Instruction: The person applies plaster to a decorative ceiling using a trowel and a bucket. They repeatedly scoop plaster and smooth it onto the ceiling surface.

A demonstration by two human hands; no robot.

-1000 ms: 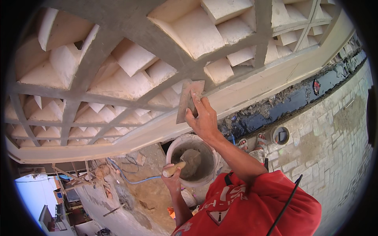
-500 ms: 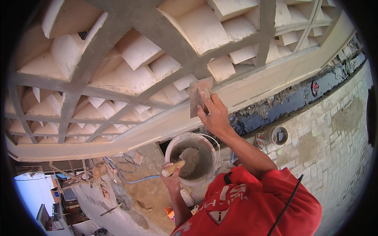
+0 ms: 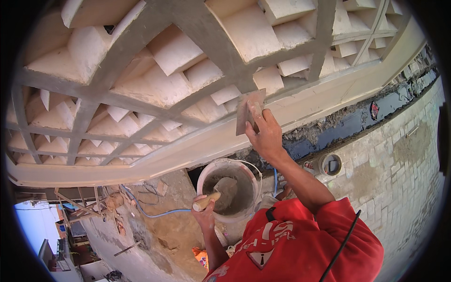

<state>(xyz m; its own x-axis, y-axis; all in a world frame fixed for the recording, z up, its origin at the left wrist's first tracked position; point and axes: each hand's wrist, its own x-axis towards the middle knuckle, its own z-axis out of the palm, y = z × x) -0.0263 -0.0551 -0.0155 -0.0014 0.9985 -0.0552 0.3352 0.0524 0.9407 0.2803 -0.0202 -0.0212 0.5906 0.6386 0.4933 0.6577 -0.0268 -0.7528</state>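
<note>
My right hand (image 3: 269, 136) grips a flat rectangular plastering trowel (image 3: 244, 107). Its plate lies along the lower edge of the lattice wall (image 3: 230, 70), where grey mortar strips meet a cream ledge (image 3: 300, 112); whether it touches cannot be told. Lower down, my left hand (image 3: 205, 219) is wrapped round the pale wooden handle (image 3: 206, 202) of a second trowel. That trowel's mortar-coated blade (image 3: 226, 187) hangs over or in a round bucket (image 3: 220, 166) with grey mortar inside.
A ditch of dark water (image 3: 345, 129) runs below the wall on the right, beside a paved path (image 3: 376, 192). On the paving stands a small bucket (image 3: 330, 164). A blue hose (image 3: 169, 213) crosses the sandy ground on the left, near wooden poles (image 3: 77, 204).
My right hand has shifted slightly to the right along the wall with the plastering trowel. My left hand holds the wooden-handled trowel much as before. The view has moved a little.
</note>
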